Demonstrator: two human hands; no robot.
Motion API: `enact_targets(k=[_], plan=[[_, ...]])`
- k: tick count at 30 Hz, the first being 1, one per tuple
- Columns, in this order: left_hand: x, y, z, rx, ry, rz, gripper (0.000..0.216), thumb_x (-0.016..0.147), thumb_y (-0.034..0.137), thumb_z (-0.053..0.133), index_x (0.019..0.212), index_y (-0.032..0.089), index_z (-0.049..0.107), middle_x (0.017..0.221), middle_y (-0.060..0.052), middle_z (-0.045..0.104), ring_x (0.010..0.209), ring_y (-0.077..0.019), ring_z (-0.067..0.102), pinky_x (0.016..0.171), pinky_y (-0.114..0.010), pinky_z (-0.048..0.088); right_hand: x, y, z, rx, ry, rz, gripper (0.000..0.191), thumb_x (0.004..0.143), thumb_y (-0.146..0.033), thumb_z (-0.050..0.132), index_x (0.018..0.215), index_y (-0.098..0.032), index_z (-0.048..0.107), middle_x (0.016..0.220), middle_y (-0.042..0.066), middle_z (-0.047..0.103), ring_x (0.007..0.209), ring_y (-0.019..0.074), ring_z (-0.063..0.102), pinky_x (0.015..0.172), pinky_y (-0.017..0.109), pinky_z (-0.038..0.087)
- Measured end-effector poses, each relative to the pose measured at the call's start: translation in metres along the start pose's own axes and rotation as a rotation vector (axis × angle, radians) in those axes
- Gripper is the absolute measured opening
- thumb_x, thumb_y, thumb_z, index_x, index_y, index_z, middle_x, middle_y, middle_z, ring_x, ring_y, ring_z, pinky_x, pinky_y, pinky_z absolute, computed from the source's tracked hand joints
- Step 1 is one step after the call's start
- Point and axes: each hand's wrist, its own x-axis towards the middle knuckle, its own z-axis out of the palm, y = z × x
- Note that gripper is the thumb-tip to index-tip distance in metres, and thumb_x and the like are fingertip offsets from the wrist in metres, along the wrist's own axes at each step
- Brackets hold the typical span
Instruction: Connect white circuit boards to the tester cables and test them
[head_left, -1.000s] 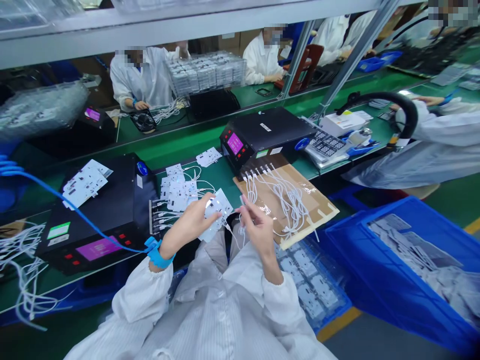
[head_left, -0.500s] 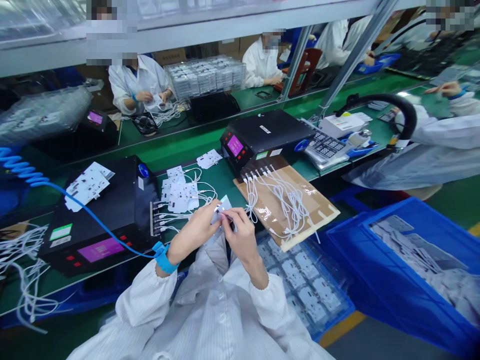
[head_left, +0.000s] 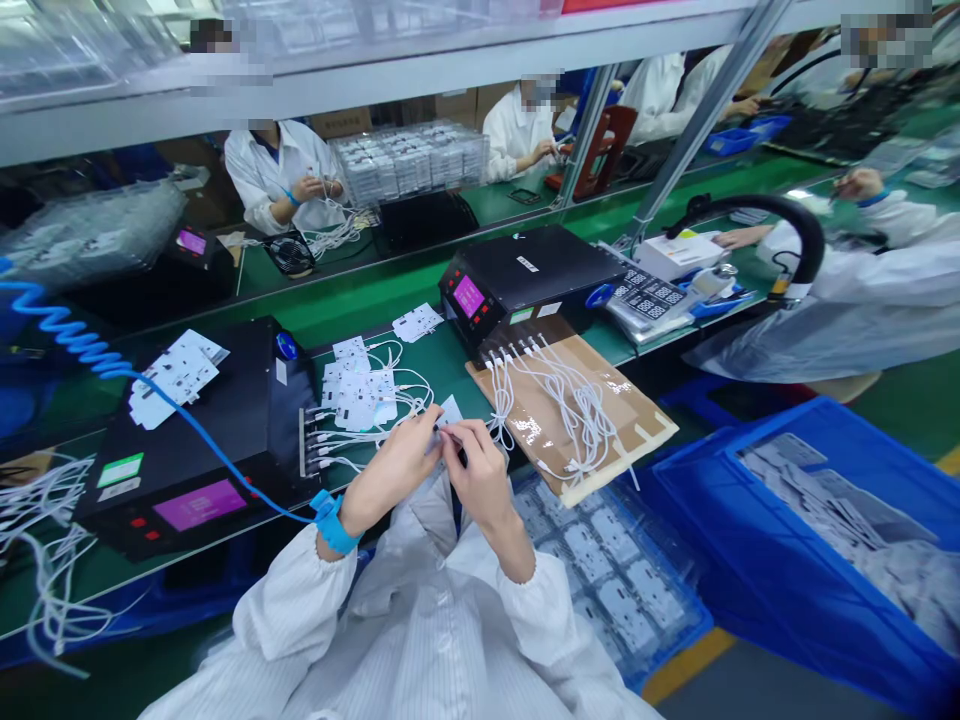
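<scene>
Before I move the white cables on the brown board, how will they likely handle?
The white cables would probably flop, since they lie in loose loops. They may lift as one snagged clump, because the loops overlap. A pull might stop short, as their far ends appear to meet the black box behind the brown board.

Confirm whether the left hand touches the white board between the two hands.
Touching. The head view shows the left hand with its fingers bent against the white board, whose upper corner juts out beyond them.
</scene>
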Motion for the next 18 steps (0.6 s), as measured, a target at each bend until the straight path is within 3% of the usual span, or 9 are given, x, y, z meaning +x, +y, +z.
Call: enact_targets(k=[12,18], plan=[[0.004,0.007,0.012,0.251,-0.029,0.013,0.044,0.092,0.002,0.038,0.133,0.013,0.045,0.115,-0.016,0.066,0.101,-0.0281,0.068,0.084,-0.04,0.051,-0.008,0.009,0.009,-0.033,-0.013,0.016,0.021,0.105,-0.017,0.051,0.115,-0.021,0.069,0.102,0.009,0.071,0.09,0.0181,0.071,0.082,0.031,0.06],[0.016,-0.001,0.01,0.12,-0.015,-0.033,0.025,0.098,0.018,0.048,0.124,0.017,0.048,0.11,-0.014,0.069,0.104,-0.0287,0.07,0.087,-0.039,0.052,-0.007,0.017,0.012,-0.023,0.018,0.104,0.017,0.107,-0.022,0.052,0.111,-0.02,0.069,0.103,0.009,0.07,0.093,0.0175,0.071,0.083,0.03,0.06]])
